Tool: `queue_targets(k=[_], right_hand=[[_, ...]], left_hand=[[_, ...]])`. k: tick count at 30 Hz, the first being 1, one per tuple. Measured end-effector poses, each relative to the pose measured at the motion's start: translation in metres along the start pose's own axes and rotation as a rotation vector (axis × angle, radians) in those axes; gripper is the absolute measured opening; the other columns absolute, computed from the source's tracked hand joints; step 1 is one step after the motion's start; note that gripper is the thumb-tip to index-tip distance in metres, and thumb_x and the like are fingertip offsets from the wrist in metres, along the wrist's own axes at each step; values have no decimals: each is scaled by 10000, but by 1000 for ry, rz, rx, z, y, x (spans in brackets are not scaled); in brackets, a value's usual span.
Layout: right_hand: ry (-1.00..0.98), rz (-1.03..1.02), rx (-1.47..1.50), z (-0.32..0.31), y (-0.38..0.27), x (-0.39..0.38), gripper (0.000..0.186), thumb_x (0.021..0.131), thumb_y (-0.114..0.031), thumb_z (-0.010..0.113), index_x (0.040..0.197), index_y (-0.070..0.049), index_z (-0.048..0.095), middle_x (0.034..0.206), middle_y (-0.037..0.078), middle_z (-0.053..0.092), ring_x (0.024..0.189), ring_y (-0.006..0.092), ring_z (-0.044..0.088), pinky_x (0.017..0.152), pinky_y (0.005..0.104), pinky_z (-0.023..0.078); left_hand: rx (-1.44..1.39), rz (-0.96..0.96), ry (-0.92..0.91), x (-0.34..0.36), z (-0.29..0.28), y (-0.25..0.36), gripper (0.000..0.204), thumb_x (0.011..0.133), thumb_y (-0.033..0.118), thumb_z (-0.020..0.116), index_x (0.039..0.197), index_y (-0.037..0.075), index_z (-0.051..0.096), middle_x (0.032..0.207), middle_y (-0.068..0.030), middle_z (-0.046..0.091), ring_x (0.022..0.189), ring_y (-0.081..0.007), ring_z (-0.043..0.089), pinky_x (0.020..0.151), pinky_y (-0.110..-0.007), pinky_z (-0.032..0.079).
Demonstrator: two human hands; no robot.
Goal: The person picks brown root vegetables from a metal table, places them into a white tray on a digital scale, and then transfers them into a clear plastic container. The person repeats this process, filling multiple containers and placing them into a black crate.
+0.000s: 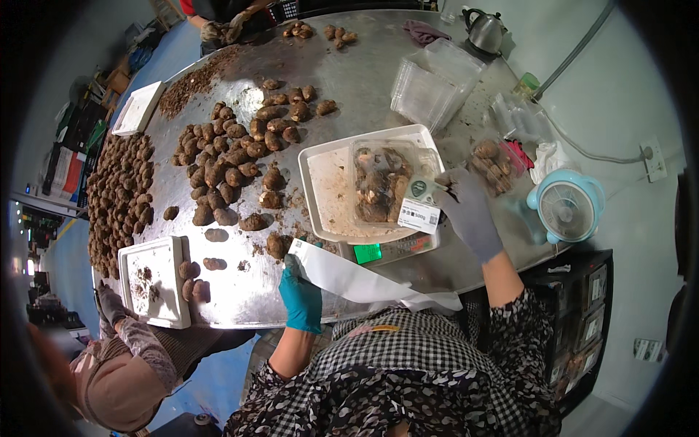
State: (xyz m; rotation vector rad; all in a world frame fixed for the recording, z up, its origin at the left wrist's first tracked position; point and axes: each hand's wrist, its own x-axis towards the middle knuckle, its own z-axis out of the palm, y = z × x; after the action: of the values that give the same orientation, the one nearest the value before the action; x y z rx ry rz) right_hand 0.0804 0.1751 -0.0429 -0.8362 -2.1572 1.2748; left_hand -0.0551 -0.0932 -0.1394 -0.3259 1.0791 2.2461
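Note:
My left hand (302, 295), in a teal glove, is closed on one end of a long white label strip (357, 280) that hangs in front of me. My right hand (470, 211), in a grey glove, pinches the edge of a white printed label (418, 217) with a green patch. This label lies at the right side of a clear plastic box (362, 149) filled with brown, hairy taros (378, 186). Under the box is a white tray (320, 218); the tray rests on a scale with a lit green display (367, 253).
Loose taros (226, 156) are spread left of the tray, with a large heap (116, 204) farther left. Stacked clear boxes (429, 87), a filled box (491, 167) and a light-blue fan (568, 206) stand to the right. Two co-workers' gloved hands (109, 302) (218, 33) are at the table's edges.

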Motion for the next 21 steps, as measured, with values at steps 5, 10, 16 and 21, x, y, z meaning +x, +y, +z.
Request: queue_targets(k=[5,10,16,21], right_hand=[[-199,36,-26,13,8,46,296,817,-112,602,1052,33,495,974,142,572,908,203,542,820,330,437],[-225,15,-224,24,-8,52,359,795,-169,622,1064,29,490,920,205,607,844,290,590,763,372,464],[-213,-18,-362,30,-19,50,332,791,-179,618,1020,20,485,867,240,607,807,387,593,706,424,468],[-277,-57,-552,36,-25,47,338,793,-199,631,996,10,459,903,229,584,810,392,591,705,450,472]], left_hand=[[-41,-110,-6,10,2,2,368,952,285,454,1200,24,531,1147,-102,601,1037,-233,579,907,-396,453],[-11,-208,-32,6,8,1,422,949,318,464,1242,20,518,1165,-81,598,1025,-210,583,898,-362,461],[6,-212,25,12,7,3,451,939,337,483,1223,-12,522,1143,-112,600,1017,-233,582,913,-366,451],[14,-175,-29,13,16,10,450,937,337,490,1209,-20,530,1159,-106,595,1031,-212,575,914,-352,446]])
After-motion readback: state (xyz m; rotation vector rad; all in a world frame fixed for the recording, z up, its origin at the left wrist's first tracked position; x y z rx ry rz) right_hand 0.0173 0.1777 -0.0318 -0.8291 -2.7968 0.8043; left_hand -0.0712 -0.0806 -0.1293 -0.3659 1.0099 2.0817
